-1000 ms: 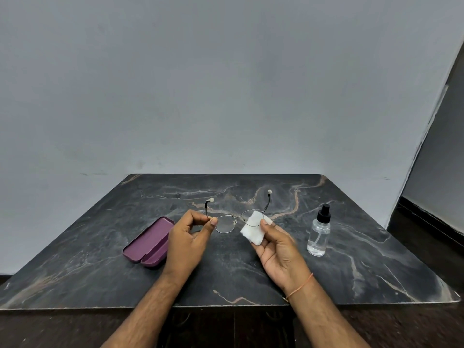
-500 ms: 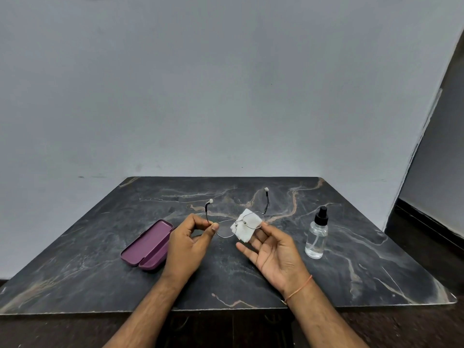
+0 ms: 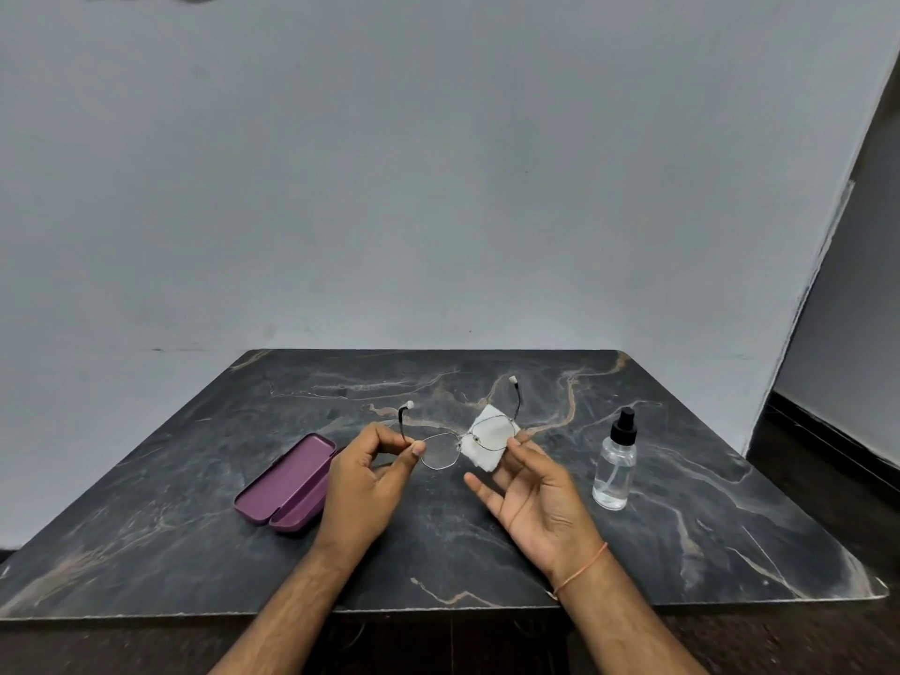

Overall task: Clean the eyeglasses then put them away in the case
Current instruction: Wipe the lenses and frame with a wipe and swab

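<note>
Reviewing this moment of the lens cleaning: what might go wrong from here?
1. The left hand pinches the glasses only at one corner; they might twist or slip onto the table.
2. The cloth lies behind the lens on the open right hand's fingertips and may drop.
3. The spray bottle stands just beyond the right hand; a sweep may tip it.

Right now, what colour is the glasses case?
Purple: the glasses case lies open on the dark marble table, seen in the head view.
</note>
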